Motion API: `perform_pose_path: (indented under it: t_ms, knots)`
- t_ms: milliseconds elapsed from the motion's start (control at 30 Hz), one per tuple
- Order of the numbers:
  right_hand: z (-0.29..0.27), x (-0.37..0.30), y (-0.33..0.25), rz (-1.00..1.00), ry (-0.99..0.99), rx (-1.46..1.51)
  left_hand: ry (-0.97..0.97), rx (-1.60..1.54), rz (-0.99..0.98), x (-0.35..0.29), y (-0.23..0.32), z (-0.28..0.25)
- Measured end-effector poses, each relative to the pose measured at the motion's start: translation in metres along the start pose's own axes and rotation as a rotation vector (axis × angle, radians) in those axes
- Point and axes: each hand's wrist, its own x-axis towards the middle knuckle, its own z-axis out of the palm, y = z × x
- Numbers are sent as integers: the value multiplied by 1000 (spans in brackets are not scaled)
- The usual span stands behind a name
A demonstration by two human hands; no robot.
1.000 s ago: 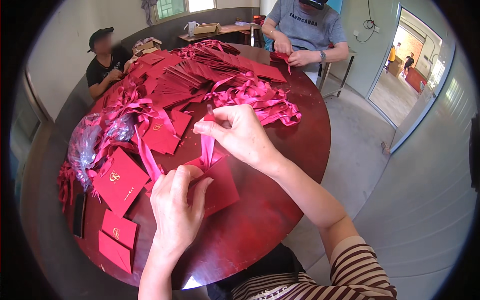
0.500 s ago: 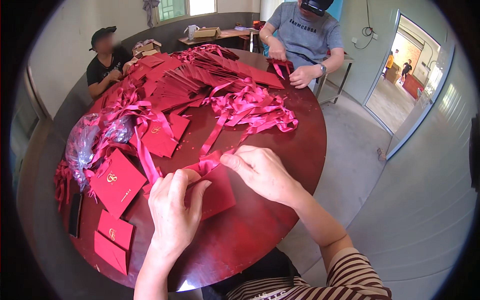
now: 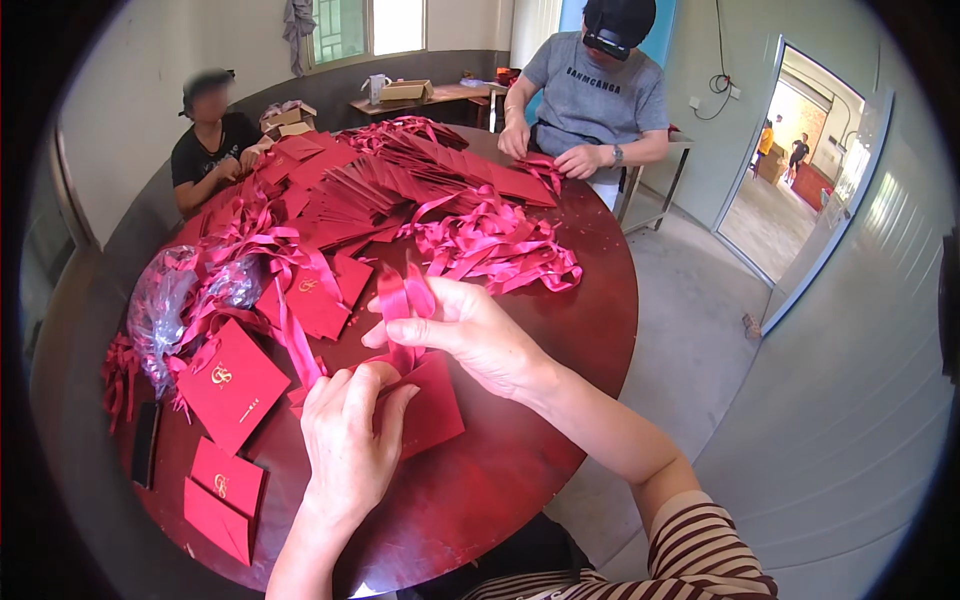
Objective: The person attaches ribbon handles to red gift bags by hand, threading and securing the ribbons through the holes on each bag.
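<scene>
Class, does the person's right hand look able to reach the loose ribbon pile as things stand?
Probably yes: the ribbon pile lies just beyond the right hand with nothing standing between, though it would likely need to release the upright ribbon first.

My right hand [image 3: 455, 325] could pass along the right edge of the tabletop [image 3: 592, 325], but the ribbon heap [image 3: 495, 247] stands between me and the far edge, and red envelopes [image 3: 232, 390] and a plastic bag [image 3: 160, 305] crowd the left edge.
</scene>
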Motion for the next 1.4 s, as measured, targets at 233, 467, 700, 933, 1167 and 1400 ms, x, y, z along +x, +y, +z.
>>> perform_pose_path:
  t_ms: [233, 467, 700, 933, 1167, 1400]
  knots:
    - [2, 16, -19, -200, -70, -51, -13, -12, -15, -1, 1, -2]
    - [4, 23, -21, -254, -92, 95, -27, -18, -28, -1, 1, -3]
    - [15, 24, -19, -286, -97, 257, -51, -51, -44, 0, 3, -5]
    - [17, 33, -17, -289, -295, 359, -60, -22, 44, -3, -6, -4]
    - [12, 27, -27, -261, -296, 269, -92, -43, 17, 1, 0, -9]
    - [21, 22, -32, -237, -349, 221, -55, -255, -83, 22, 7, -21]
